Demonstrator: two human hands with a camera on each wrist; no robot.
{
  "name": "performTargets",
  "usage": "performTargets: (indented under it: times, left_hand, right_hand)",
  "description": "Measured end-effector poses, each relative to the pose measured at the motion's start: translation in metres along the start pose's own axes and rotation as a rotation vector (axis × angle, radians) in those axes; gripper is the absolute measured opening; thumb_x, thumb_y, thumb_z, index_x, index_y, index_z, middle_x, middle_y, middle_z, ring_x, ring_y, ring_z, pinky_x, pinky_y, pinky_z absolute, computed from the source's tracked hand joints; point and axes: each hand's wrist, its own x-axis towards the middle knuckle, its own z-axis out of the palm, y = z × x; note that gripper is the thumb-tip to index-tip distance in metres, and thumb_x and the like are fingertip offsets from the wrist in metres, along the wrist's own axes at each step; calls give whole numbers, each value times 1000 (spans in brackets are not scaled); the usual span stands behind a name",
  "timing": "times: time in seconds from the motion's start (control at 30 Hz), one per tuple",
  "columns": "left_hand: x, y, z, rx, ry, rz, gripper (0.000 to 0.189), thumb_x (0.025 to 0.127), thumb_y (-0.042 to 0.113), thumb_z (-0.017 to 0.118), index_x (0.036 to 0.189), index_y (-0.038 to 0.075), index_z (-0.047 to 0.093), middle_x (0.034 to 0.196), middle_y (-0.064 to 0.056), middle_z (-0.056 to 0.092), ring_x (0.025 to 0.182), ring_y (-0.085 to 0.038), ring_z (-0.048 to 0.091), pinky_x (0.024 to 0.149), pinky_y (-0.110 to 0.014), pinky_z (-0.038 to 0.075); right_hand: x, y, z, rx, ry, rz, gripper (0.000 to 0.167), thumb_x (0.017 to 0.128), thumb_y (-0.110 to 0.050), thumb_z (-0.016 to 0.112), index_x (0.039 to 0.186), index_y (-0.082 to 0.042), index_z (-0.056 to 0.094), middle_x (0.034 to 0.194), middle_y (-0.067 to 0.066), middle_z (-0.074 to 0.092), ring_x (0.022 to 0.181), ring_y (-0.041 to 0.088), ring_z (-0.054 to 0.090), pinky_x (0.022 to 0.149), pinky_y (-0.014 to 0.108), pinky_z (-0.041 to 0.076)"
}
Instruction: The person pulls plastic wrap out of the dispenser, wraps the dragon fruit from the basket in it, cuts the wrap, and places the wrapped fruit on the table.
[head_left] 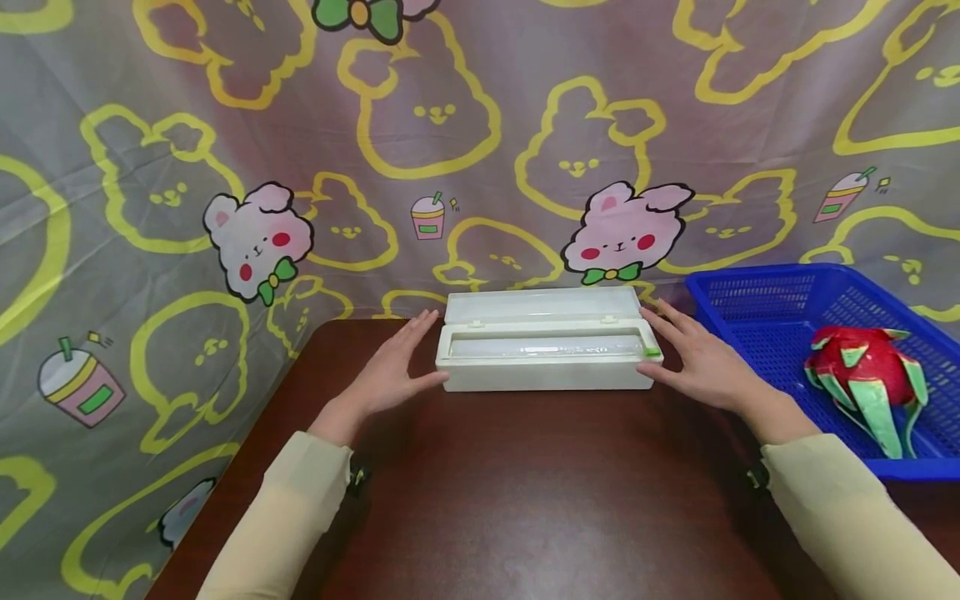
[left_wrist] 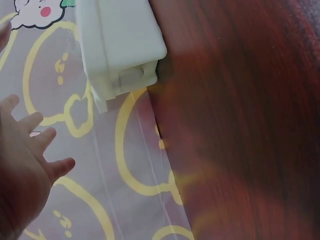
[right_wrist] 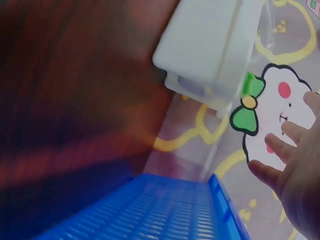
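Observation:
A white cling film dispenser [head_left: 547,377] stands on the brown table, its lid [head_left: 542,306] raised at the back. Inside lies a pale roll of film [head_left: 540,346], and a small green piece [head_left: 651,352] sits at the right end. At the dispenser's left end is my left hand [head_left: 384,375], fingers spread and thumb toward the front corner. My right hand [head_left: 701,362] mirrors it at the right end. Both wrist views show spread fingers with the dispenser [left_wrist: 125,45] beside them; whether the thumbs touch it I cannot tell.
To the right stands a blue perforated basket [head_left: 780,287] holding a red and green dragon fruit-like object [head_left: 862,362]. Behind the table [head_left: 540,483] hangs a patterned curtain [head_left: 480,200], which also runs along the left side.

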Motion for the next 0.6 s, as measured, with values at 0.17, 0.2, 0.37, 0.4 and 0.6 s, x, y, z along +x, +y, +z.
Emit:
performTargets:
  times: [0.17,0.2,0.37,0.4,0.6]
  left_hand:
    - [3,-2,5,-71,3,29,95,84,42,75,156,28,15,161,2,16,145,-22,19,111,-52,24]
    - [3,-3,6,-82,2,26,95,83,41,76,156,28,16,160,2,18,144,-22,21,111,-52,25]
    - [5,-6,12,-143,5,-22,92,83,39,77,156,27,21,157,0,27,140,-24,30,109,-52,28]
    - [5,-7,14,-153,6,-35,92,83,39,77,156,28,21,156,0,29,139,-24,32,109,-52,30]
    - [10,-11,20,-209,3,-51,89,84,36,77,155,27,24,154,-4,34,135,-28,38,105,-53,35]
  right_hand:
    - [1,-3,8,28,-21,47,84,90,-53,62,154,-15,26,157,21,18,136,49,24,99,69,29]
    - [1,-3,9,39,-22,60,83,90,-53,62,154,-15,26,157,22,18,136,50,24,98,70,30]
    - [6,-3,17,118,1,91,74,91,-45,64,150,-11,35,153,24,25,134,49,26,96,72,30]
    - [7,-2,19,129,11,88,71,91,-43,65,148,-9,39,152,24,27,133,49,28,96,71,30]
    - [12,4,30,142,80,53,57,90,-31,70,137,-4,53,142,26,38,122,45,40,92,66,38]
